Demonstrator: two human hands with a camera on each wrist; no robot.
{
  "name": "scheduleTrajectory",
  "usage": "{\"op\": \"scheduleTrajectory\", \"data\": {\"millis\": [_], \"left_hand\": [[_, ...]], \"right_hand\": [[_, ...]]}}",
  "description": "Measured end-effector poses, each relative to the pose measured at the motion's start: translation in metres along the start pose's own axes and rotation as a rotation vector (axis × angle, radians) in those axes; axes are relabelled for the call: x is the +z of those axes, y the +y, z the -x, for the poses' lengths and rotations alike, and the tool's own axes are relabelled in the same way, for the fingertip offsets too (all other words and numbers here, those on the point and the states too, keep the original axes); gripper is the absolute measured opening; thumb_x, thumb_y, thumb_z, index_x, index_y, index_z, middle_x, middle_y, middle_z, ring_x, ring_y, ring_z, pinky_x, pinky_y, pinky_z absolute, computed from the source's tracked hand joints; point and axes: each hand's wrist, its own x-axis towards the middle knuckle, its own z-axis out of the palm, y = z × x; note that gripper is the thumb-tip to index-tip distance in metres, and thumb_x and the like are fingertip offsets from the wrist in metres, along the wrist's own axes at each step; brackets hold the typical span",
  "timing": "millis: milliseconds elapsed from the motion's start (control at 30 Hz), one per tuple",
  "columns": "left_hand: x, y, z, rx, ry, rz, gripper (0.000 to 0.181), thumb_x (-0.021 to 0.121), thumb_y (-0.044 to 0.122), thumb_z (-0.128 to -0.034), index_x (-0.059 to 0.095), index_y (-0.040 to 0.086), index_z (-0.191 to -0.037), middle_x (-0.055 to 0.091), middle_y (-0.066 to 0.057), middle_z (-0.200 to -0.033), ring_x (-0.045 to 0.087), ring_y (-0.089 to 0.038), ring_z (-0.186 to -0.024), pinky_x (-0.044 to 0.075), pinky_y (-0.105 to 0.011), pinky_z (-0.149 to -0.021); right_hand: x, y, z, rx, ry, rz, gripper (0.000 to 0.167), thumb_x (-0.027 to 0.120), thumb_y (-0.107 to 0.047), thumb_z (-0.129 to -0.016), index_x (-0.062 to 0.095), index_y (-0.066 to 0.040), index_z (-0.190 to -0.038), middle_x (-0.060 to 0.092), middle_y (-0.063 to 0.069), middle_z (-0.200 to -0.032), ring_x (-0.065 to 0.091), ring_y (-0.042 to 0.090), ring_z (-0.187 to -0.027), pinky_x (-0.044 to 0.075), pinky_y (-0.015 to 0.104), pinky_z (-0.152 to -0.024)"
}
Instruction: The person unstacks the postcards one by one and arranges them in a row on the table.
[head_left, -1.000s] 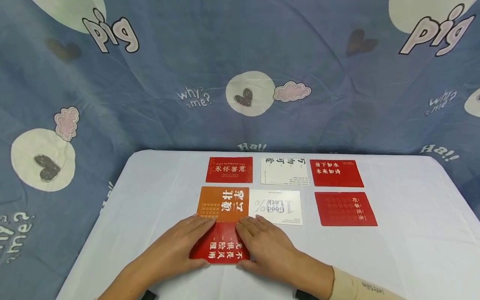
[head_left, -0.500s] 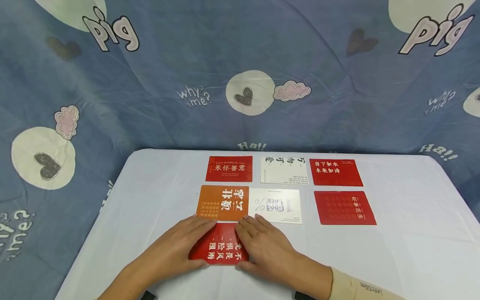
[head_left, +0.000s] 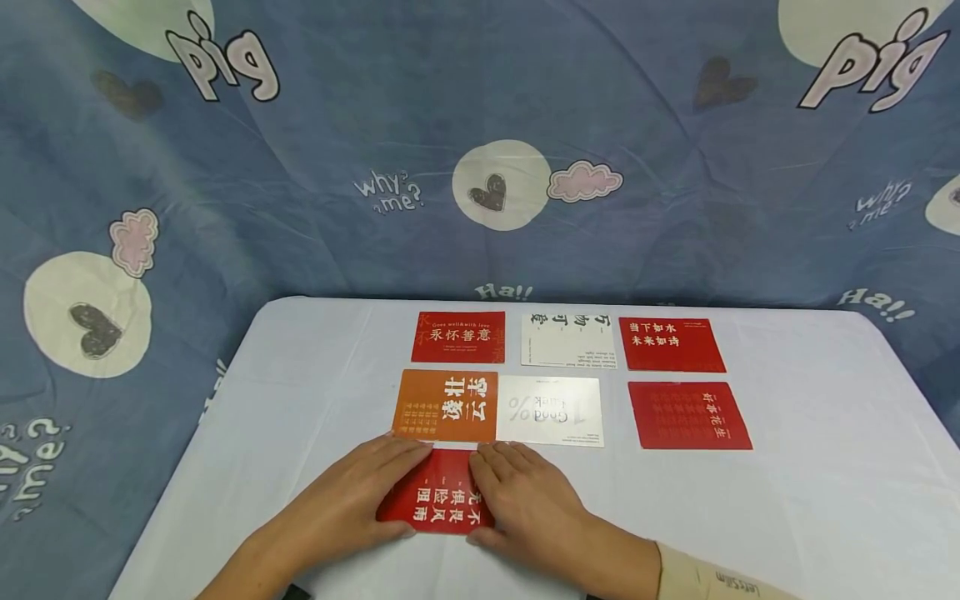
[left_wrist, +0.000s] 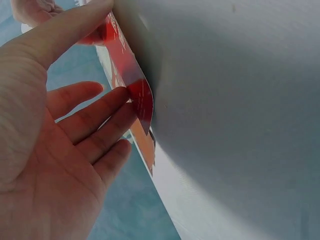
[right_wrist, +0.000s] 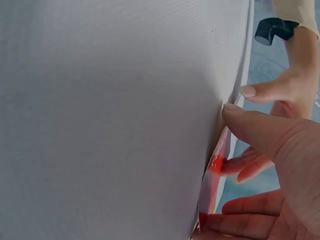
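Observation:
A red card (head_left: 442, 492) with white Chinese characters lies on the white table, between my two hands. My left hand (head_left: 352, 492) rests at its left side, with the thumb by the near edge and fingertips at the far corner. In the left wrist view the fingers are mostly straight and touch the card (left_wrist: 142, 100). My right hand (head_left: 532, 508) lies over the card's right side, its thumb near the near corner. Part of the card is hidden under the hands. Just beyond it lies an orange card (head_left: 446, 404), a narrow gap apart.
A white "Good Luck" card (head_left: 551, 411) adjoins the orange one. Farther right lies a red card (head_left: 690, 415). The back row has a red card (head_left: 458, 337), a white card (head_left: 568, 342) and another red card (head_left: 672, 344). A blue printed cloth (head_left: 637, 92) hangs behind the table.
The near red card has slid slightly toward me, leaving a thin gap below the orange card. My right hand's fingertips have drawn back a little. The other cards have stayed put.

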Motion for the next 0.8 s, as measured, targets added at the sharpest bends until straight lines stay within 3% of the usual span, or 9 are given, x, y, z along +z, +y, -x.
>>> {"op": "scheduleTrajectory", "data": {"millis": [800], "left_hand": [[0.0035,-0.0001,0.0024,0.003,0.011,-0.015,0.087,0.095,0.033,-0.0746,0.058,0.008,-0.148,0.061,-0.001,-0.143,0.053,-0.025,-0.134,0.048,-0.049,-0.111]], "right_hand": [[-0.0009,-0.0043,-0.0002,0.011,0.002,0.004,0.082,0.083,-0.058,-0.083,0.062,-0.002,-0.14,0.065,0.012,-0.14,0.06,0.027,-0.132,0.048,0.041,-0.111]]}}
